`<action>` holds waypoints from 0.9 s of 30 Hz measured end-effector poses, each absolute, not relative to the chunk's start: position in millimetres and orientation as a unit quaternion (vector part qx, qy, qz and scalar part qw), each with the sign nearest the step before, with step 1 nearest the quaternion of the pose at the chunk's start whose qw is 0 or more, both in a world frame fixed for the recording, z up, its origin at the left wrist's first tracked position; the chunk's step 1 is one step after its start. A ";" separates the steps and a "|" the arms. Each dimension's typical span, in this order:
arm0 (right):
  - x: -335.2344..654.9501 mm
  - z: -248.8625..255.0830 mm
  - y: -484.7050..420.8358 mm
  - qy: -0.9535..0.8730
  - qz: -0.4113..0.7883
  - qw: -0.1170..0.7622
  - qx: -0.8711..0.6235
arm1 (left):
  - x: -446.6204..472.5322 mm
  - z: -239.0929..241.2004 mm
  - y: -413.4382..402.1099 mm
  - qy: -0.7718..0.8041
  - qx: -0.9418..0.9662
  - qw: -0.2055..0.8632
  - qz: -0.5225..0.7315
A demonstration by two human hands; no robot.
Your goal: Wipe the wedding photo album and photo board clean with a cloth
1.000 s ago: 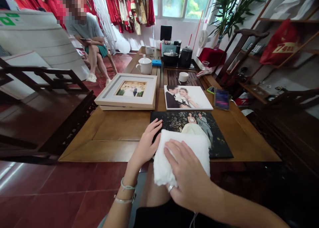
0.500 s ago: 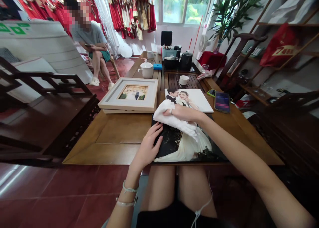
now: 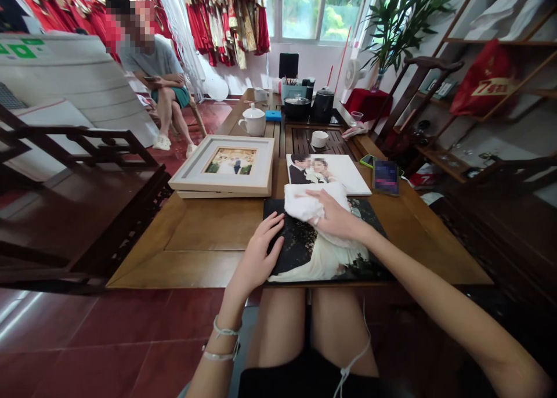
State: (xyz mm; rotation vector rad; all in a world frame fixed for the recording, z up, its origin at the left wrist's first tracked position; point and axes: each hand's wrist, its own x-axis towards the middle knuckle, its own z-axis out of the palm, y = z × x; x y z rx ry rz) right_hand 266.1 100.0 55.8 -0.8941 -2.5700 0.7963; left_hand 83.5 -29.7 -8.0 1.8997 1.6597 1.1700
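A dark wedding photo panel (image 3: pixel 300 256) with a long white gown printed on it lies flat at the table's near edge. My left hand (image 3: pixel 263 248) rests on its left edge, fingers stretched out and apart. On the panel's upper part, my right hand (image 3: pixel 333 215) presses down a white cloth (image 3: pixel 300 203), which is bunched under its fingers and covers part of the picture. Just beyond the cloth is a second, white-backed photo panel (image 3: pixel 348 174) showing a couple. Left of it, a light wooden picture frame (image 3: pixel 183 183) with a small mounted photo lies on top of another frame.
The wooden table (image 3: pixel 204 227) also carries a white lidded mug (image 3: pixel 252 121), a small white cup (image 3: pixel 319 138), a blue box (image 3: pixel 273 115), a black pot (image 3: pixel 297 108) and a phone (image 3: pixel 386 176). A wooden chair (image 3: pixel 82 201) stands left; a person (image 3: pixel 154 67) sits beyond it.
My right hand has moved the cloth slightly right across the panel, and its fingers now lie flatter over it. My left hand stays at the panel's left edge.
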 end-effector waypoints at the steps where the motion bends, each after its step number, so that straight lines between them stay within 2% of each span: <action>1: 271.2 51.3 88.6 -0.906 0.258 0.151 -0.299 | 83.5 -7.7 -29.6 0.587 0.672 0.179 0.414; 5: 293.3 45.5 22.6 -0.943 0.185 0.104 -0.255 | 83.3 -7.2 -29.2 0.583 0.674 0.181 0.416; 10: 312.0 46.1 -34.8 -0.957 0.177 0.045 -0.225 | 82.5 -7.2 -29.5 0.578 0.676 0.188 0.417; 13: 310.5 43.7 -20.7 -0.952 0.166 0.047 -0.251 | 82.4 -7.6 -29.7 0.580 0.676 0.186 0.415; 22: 277.0 47.1 101.4 -0.929 0.126 0.051 -0.344 | 82.6 -9.1 -28.6 0.586 0.677 0.171 0.410; 27: 282.7 46.4 82.9 -0.935 0.123 0.062 -0.326 | 82.7 -8.9 -28.3 0.585 0.673 0.171 0.420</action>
